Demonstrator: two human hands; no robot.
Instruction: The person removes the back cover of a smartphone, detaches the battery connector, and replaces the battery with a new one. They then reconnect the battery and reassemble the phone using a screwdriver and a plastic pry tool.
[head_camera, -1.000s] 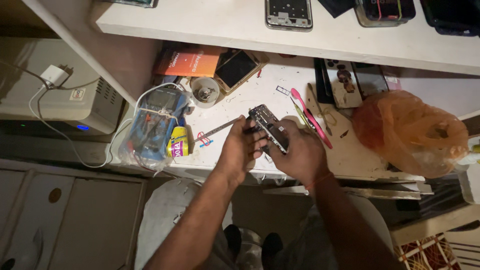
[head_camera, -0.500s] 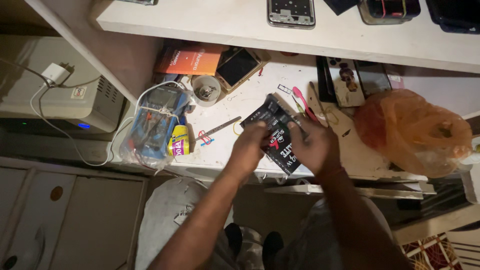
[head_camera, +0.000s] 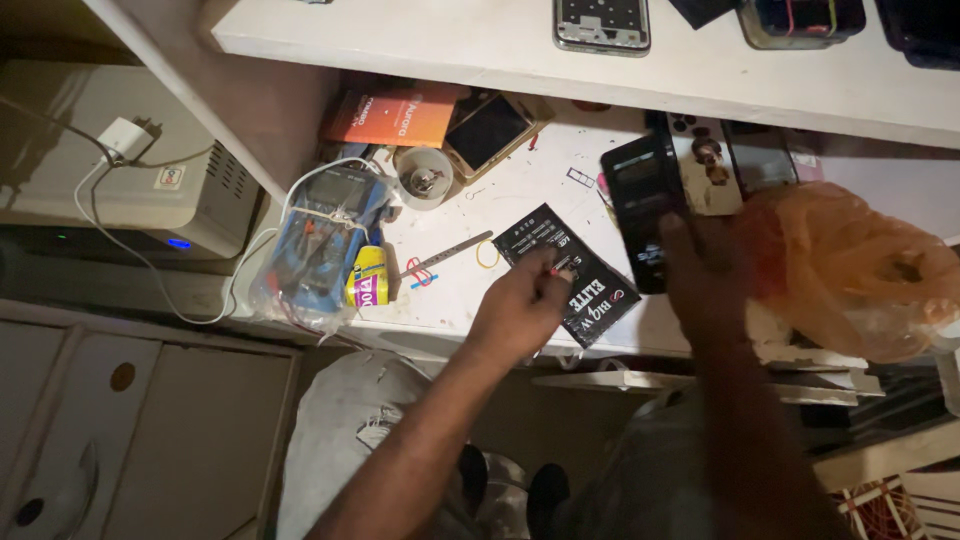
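The white bench (head_camera: 520, 200) carries everything here, so places below are given from it. Above it runs a white shelf (head_camera: 450, 45) with a phone frame (head_camera: 602, 22) lying on top. At the bench's right end slumps an orange plastic bag (head_camera: 860, 270), soft and crumpled. At its left end sits a blue meter wrapped in clear plastic (head_camera: 320, 235), with a small yellow tube (head_camera: 368, 277) against it.

The right hand (head_camera: 715, 275) grips a black phone (head_camera: 645, 210) by its lower end, lifted off the bench and tilted. It looks stiff, smooth and slippery, with a fragile glass face; holding it by the long edges seems safest.

The left hand (head_camera: 520, 310) presses fingertips on a black pouch (head_camera: 580, 270) lying flat near the bench's front edge, not closed around it. The pouch is a flat black rectangle with white and red print; it looks light, thin and bendable, best pinched at a corner.

At the bench's back lie an orange booklet (head_camera: 400, 115), a second dark phone (head_camera: 490, 130) and a small round cup (head_camera: 425, 178). A thin metal tool (head_camera: 450, 252) lies mid-bench, left of the pouch.
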